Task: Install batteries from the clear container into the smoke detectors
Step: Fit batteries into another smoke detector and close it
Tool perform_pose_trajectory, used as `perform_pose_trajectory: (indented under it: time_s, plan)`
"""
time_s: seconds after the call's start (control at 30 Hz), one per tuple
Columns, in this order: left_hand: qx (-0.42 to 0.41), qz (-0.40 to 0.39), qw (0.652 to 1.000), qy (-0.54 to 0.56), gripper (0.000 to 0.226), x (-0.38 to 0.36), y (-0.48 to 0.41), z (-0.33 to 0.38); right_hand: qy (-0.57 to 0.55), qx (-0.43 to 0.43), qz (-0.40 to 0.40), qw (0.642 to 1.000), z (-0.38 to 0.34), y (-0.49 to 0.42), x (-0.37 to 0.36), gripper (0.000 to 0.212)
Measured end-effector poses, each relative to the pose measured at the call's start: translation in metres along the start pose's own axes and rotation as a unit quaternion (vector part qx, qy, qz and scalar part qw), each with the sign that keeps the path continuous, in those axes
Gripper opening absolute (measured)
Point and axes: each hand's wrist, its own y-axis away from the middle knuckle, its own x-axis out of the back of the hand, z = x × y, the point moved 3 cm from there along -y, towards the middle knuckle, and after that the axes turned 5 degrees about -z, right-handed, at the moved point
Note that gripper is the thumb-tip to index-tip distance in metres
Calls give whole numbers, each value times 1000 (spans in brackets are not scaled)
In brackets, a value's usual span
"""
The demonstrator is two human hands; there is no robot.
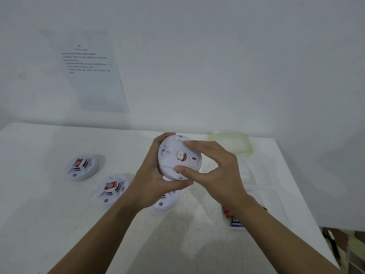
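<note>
1. Seen from the head camera, two bare arms reach over a white desk (pixel 59 224) set against a white wall.
2. Raised above the desk's middle is a round white detector (pixel 178 157), turned so its back faces the camera. A battery (pixel 181 156) with a red label shows through an opening at the centre of that back.
3. The left hand (pixel 154 175) is closed around the detector's left rim and underside, holding it up.
4. The right hand (pixel 213 165) pinches the back plate, thumb at the lower edge and fingertips (pixel 187 143) at the upper edge.
5. Three more detectors lie face-up on the desk: one (pixel 82 168) far left, one (pixel 111 189) beside it, and one (pixel 165 202) partly hidden under the left hand.
6. A clear container (pixel 256 194) of batteries sits at right, behind the right forearm. Its lid (pixel 231 144) lies apart, farther back.
7. Judging by the grip, the step is closing the back plate. Next likely comes a twist until it locks, while the left hand holds the body steady.
</note>
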Motion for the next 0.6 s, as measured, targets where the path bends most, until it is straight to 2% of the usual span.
perform_pose_trajectory:
  time_s: [0.37, 0.5, 0.6]
  plan:
    - [11, -17, 1000, -4, 92, -5, -4, -2, 23, -31, -17, 999, 2, -9, -5, 49]
    - [5, -17, 1000, 12, 92, -5, -6, -1, 41, -26, -46, 998, -1, -11, -5, 44]
    - [0, -8, 1000, 6, 90, -6, -7, 1, 67, -23, -48, 996, -6, -14, -6, 50]
